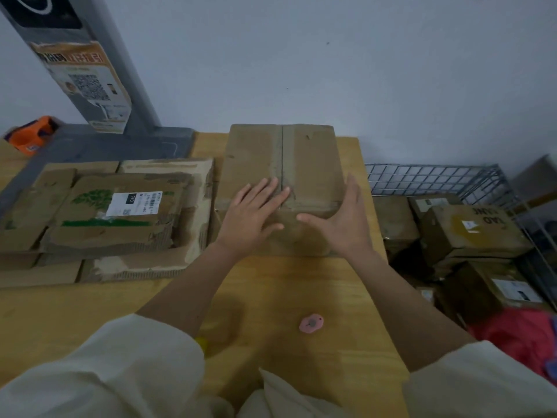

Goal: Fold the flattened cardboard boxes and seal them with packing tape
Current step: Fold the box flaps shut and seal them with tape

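Note:
A folded cardboard box (280, 152) stands on the wooden table (271, 291), its two top flaps meeting at a centre seam with tape along it. My left hand (251, 214) lies flat on the top near the front edge, fingers straight across the seam. At the front right corner my right hand (343, 218) presses with straight fingers, thumb stretched along the front edge. A stack of flattened cardboard boxes (105, 218) lies to the left. An orange tape dispenser (30, 135) sits at the far left back.
A small pink disc-shaped object (311, 324) lies on the table near me. A wire basket (437, 179) to the right of the table holds several sealed boxes (470, 230). A grey stand with a poster (90, 86) rises at the back left.

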